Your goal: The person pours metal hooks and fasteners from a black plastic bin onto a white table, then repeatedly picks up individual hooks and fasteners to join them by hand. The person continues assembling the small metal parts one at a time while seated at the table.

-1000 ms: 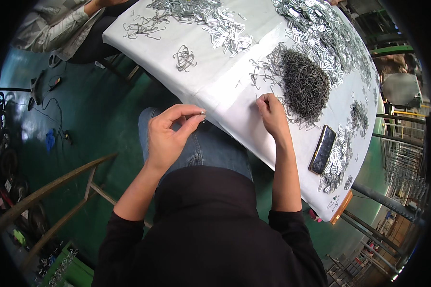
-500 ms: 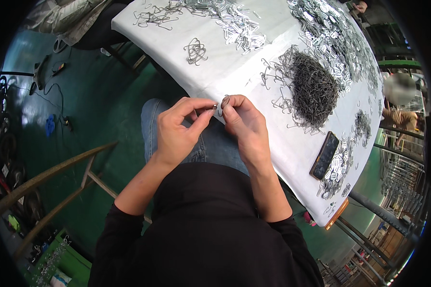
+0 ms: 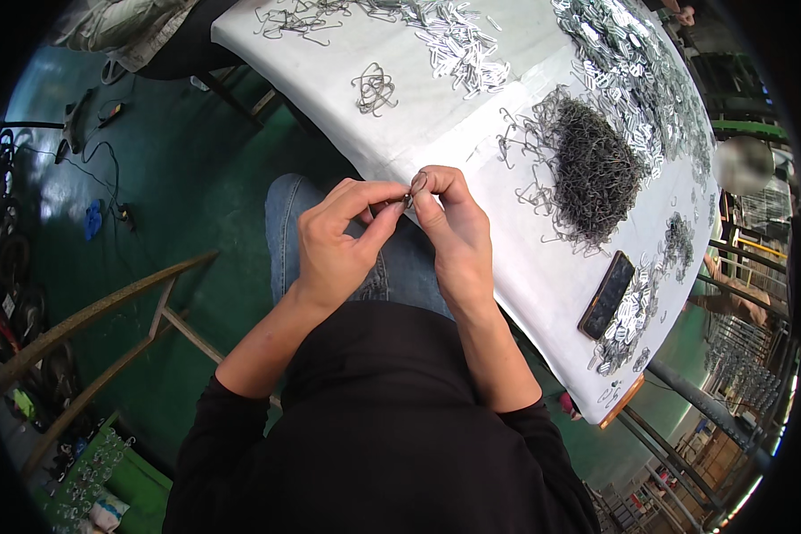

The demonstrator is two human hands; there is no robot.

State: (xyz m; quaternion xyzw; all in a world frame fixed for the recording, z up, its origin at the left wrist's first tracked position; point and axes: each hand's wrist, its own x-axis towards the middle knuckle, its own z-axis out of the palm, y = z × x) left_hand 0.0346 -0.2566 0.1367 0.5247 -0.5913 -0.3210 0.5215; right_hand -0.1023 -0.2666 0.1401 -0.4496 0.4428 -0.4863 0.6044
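Since small size seems to favour a fingertip grip, my left hand pinches a metal piece and my right hand a wire hook, over my lap, beside the bench bearing the hook pile.

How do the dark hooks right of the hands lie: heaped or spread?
Mostly heaped: the dark wire hooks form a dense tangled mound on the white table cover, loose ones straggling at left.

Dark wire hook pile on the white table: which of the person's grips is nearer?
Right. The right grip is left of the dark wire hook pile, apart from it; the left grip is farther left.
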